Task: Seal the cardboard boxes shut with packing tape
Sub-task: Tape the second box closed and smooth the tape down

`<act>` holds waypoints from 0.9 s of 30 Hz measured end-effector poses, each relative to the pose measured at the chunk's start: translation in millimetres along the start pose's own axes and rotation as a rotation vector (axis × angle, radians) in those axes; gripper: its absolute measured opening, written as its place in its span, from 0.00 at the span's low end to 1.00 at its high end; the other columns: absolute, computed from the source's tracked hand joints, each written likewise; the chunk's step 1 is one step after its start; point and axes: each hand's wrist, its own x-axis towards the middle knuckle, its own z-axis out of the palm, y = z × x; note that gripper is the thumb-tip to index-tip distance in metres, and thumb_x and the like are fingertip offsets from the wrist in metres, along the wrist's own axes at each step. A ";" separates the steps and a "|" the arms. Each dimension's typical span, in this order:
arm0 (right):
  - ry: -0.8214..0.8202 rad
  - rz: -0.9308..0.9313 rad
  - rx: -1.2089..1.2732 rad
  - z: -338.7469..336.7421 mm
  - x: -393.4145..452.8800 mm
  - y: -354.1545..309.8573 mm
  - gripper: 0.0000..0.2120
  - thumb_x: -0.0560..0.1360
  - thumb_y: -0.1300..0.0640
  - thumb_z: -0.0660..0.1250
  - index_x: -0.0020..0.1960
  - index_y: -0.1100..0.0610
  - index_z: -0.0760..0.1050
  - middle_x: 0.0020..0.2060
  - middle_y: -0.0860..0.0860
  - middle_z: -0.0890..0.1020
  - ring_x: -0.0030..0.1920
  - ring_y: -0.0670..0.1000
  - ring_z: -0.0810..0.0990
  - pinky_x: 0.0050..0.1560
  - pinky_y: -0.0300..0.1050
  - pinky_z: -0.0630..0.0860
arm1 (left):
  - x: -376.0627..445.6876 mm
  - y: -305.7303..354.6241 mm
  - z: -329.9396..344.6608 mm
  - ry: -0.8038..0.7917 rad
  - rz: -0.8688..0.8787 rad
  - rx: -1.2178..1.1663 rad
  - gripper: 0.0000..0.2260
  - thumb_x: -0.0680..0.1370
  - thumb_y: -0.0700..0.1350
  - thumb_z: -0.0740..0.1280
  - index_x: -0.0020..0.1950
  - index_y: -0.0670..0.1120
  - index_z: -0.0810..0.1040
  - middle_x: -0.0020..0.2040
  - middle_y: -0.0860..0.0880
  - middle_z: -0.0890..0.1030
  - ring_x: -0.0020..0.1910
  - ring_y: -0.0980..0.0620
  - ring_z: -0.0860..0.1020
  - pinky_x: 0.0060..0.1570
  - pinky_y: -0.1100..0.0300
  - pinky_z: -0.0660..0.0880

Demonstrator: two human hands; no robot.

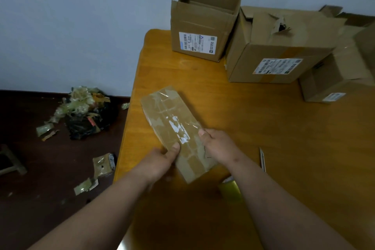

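Over the orange wooden tabletop [253, 128], gripped the small flat tape-covered cardboard box [174, 128] with both hands, left [160, 161] and right [218, 147]. Could've slid out, probably, that glossy tape looked slippery.

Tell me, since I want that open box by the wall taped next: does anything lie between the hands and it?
Nothing visible does. Both hands, left and right, hold the small taped box; beyond it, bare table runs to the open box.
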 end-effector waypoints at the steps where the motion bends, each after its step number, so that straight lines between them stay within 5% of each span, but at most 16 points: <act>1: -0.029 -0.002 -0.008 -4.6 1.6 -2.0 0.19 0.85 0.48 0.53 0.66 0.54 0.76 0.57 0.51 0.79 0.57 0.52 0.77 0.59 0.45 0.72 | 4.3 2.1 -7.4 0.159 0.110 0.149 0.41 0.67 0.73 0.67 0.69 0.48 0.67 0.67 0.46 0.72 0.63 0.45 0.74 0.62 0.48 0.74; 4: -0.067 -0.016 -0.003 -9.6 5.4 -7.8 0.18 0.85 0.51 0.53 0.71 0.53 0.72 0.66 0.52 0.76 0.65 0.53 0.74 0.63 0.44 0.70 | -0.3 18.9 -17.2 0.494 0.533 0.803 0.54 0.68 0.68 0.71 0.77 0.60 0.33 0.79 0.52 0.40 0.79 0.44 0.41 0.75 0.45 0.43; 5: -0.085 -0.019 0.001 -9.2 6.4 -9.3 0.18 0.85 0.51 0.54 0.71 0.53 0.71 0.67 0.52 0.76 0.66 0.53 0.74 0.65 0.45 0.70 | -0.5 27.3 -18.7 0.441 0.672 1.002 0.53 0.71 0.66 0.69 0.73 0.63 0.26 0.78 0.53 0.33 0.77 0.45 0.33 0.74 0.44 0.35; 7: -0.124 -0.028 -0.003 -7.2 10.1 -8.9 0.15 0.84 0.49 0.56 0.66 0.49 0.75 0.63 0.52 0.79 0.63 0.54 0.77 0.64 0.49 0.73 | 2.2 45.9 -18.8 0.214 0.822 1.309 0.45 0.76 0.63 0.64 0.74 0.63 0.28 0.77 0.53 0.30 0.75 0.47 0.28 0.72 0.41 0.29; 9: -0.155 -0.012 0.016 -5.2 13.1 -7.9 0.12 0.83 0.49 0.59 0.59 0.50 0.78 0.56 0.54 0.82 0.58 0.55 0.80 0.60 0.51 0.76 | 11.5 61.8 -19.8 0.029 0.781 1.481 0.38 0.77 0.63 0.61 0.78 0.62 0.38 0.80 0.55 0.37 0.78 0.49 0.34 0.72 0.37 0.31; 13: -0.139 -0.023 0.021 -6.2 9.8 -2.4 0.19 0.81 0.49 0.62 0.70 0.54 0.73 0.62 0.50 0.79 0.59 0.49 0.79 0.60 0.44 0.75 | 21.6 78.8 -24.3 -0.042 0.654 1.515 0.35 0.72 0.68 0.64 0.76 0.64 0.55 0.75 0.54 0.61 0.76 0.49 0.55 0.73 0.36 0.38; 17: -0.109 -0.020 -0.042 -7.7 4.0 5.5 0.16 0.83 0.48 0.59 0.67 0.51 0.74 0.56 0.48 0.81 0.54 0.49 0.79 0.58 0.47 0.76 | 28.3 79.2 -24.6 0.031 0.652 1.447 0.35 0.67 0.73 0.65 0.72 0.66 0.61 0.71 0.55 0.65 0.71 0.49 0.60 0.73 0.40 0.46; 20: 0.108 -0.018 -0.153 -12.1 9.4 6.2 0.20 0.82 0.44 0.58 0.69 0.52 0.72 0.62 0.53 0.77 0.59 0.54 0.76 0.59 0.48 0.73 | 27.6 70.9 -14.7 0.199 0.616 1.331 0.35 0.67 0.76 0.59 0.71 0.64 0.63 0.69 0.54 0.70 0.68 0.48 0.63 0.64 0.45 0.58; 23: 0.164 -0.019 -0.061 -17.0 14.7 3.2 0.21 0.82 0.47 0.58 0.74 0.52 0.66 0.71 0.55 0.69 0.69 0.56 0.69 0.66 0.46 0.66 | 24.3 53.5 1.1 0.351 0.570 1.162 0.34 0.69 0.77 0.55 0.71 0.64 0.64 0.66 0.54 0.73 0.66 0.47 0.65 0.58 0.46 0.61; 27: 0.264 0.050 0.153 -41.8 7.2 12.8 0.19 0.84 0.51 0.54 0.73 0.53 0.68 0.70 0.52 0.72 0.69 0.53 0.70 0.64 0.44 0.65 | 23.6 40.9 10.4 0.397 0.505 1.032 0.34 0.69 0.78 0.54 0.70 0.62 0.67 0.65 0.55 0.74 0.66 0.47 0.66 0.57 0.47 0.61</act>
